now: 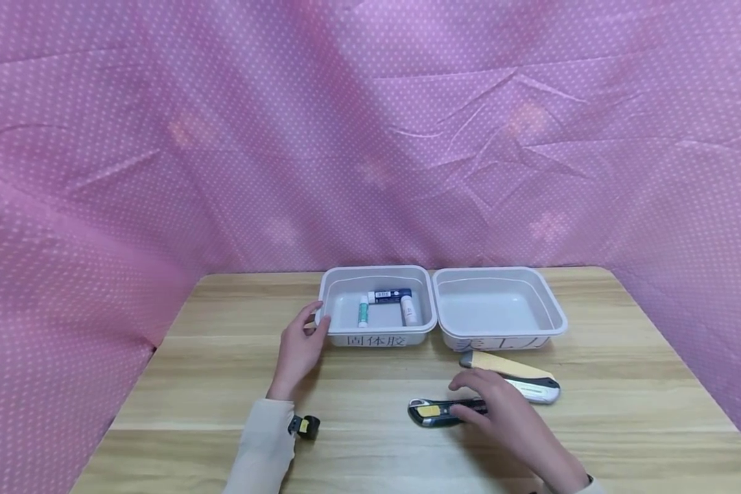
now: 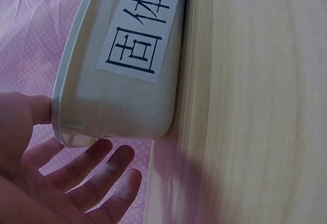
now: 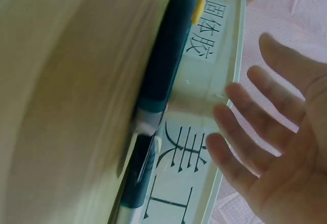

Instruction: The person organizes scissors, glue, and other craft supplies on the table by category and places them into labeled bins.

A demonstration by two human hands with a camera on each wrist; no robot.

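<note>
My left hand (image 1: 299, 350) is at the left end of a white plastic tray (image 2: 138, 106), thumb at its rim and relaxed fingers beside its wall. Inside that tray (image 1: 431, 322) lie a blue glue stick (image 1: 395, 296), a green-and-white one (image 1: 363, 312) and a white one (image 1: 409, 311). Over a dark utility knife (image 1: 429, 412) with a yellow slider hovers my right hand (image 1: 500, 412), fingers spread and loosely bent. The right wrist view shows nothing in that palm (image 3: 291, 178); the knife (image 3: 168, 50) lies on the table apart from it.
A second white tray (image 1: 500, 312) stands against the first one's right side; both bear printed labels in front. Before it lie a yellow utility knife (image 1: 512, 366) and a silver one (image 1: 536, 390), partly behind the right hand. Pink dotted cloth (image 1: 370, 137) hangs behind the wooden table (image 1: 222, 384).
</note>
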